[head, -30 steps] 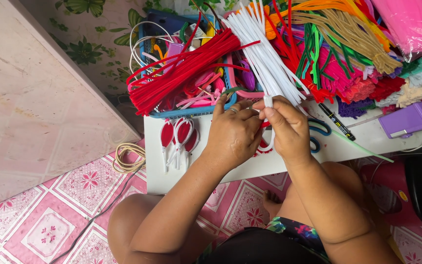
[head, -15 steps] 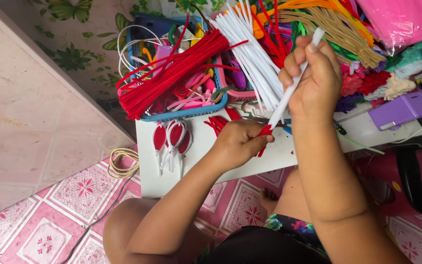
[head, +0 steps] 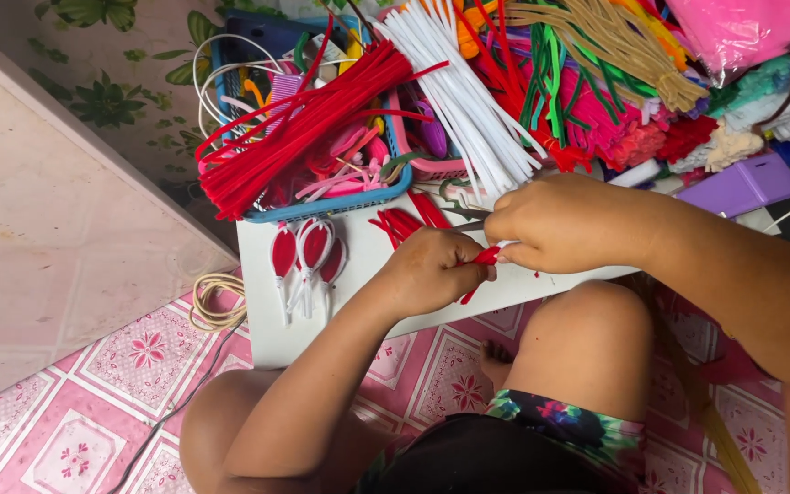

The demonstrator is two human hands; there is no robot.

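Note:
My left hand (head: 433, 271) pinches a small red pipe-cleaner piece (head: 481, 263) over the white board (head: 272, 334). My right hand (head: 555, 224) is closed just to its right, fingers meeting the same piece and a white pipe cleaner whose end barely shows between the hands. Finished red and white petal shapes (head: 308, 252) lie on the board to the left. Loose red petal pieces (head: 409, 220) rest behind my left hand.
A blue basket (head: 358, 197) holds a bundle of red pipe cleaners (head: 299, 128). White pipe cleaners (head: 464, 101), green, beige and pink ones are piled behind. A purple box (head: 738, 187) sits right. A coiled cord (head: 212, 302) lies on the pink tiled floor.
My right hand, raised high with the white pipe cleaner half a second ago, has come down beside my left hand. The white stem is now mostly hidden.

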